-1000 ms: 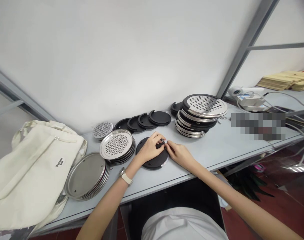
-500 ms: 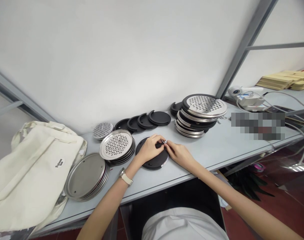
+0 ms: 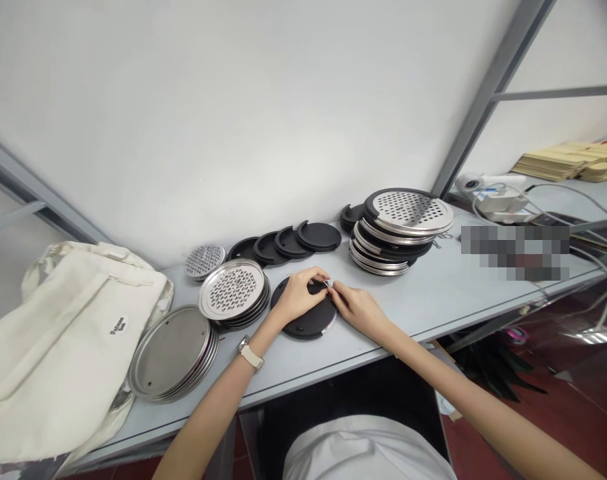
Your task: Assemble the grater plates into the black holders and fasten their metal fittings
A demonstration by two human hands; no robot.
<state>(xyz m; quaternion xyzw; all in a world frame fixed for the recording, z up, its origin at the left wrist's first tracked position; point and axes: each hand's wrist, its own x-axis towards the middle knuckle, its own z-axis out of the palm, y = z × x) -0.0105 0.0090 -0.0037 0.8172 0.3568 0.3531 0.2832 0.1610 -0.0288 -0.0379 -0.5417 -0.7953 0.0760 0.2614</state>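
On the grey table, a round black plate [image 3: 308,325] lies flat under my hands, with a bright metal strip on its right front edge. My left hand [image 3: 302,293] rests over this plate, thumb and fingers closed on a small shiny metal piece [image 3: 328,284] at the plate's right rim. From the right, my right hand [image 3: 357,308] pinches the same piece with its fingertips. Its exact kind is too small to make out. Left of the plate stands a stack of round metal grater discs [image 3: 233,290]. Plain steel discs [image 3: 173,350] are piled nearer to me.
Several black round covers [image 3: 318,237] lie along the wall beside a small grater disc [image 3: 204,261]. A tall stack of black-rimmed graters [image 3: 408,210] stands behind my right hand. A cream bag [image 3: 78,333] covers the table's left end. White devices with cables [image 3: 503,200] sit far right.
Both hands stay at the plate's right rim. The fingers have shifted only slightly, and the small metal piece between them shows a little more.
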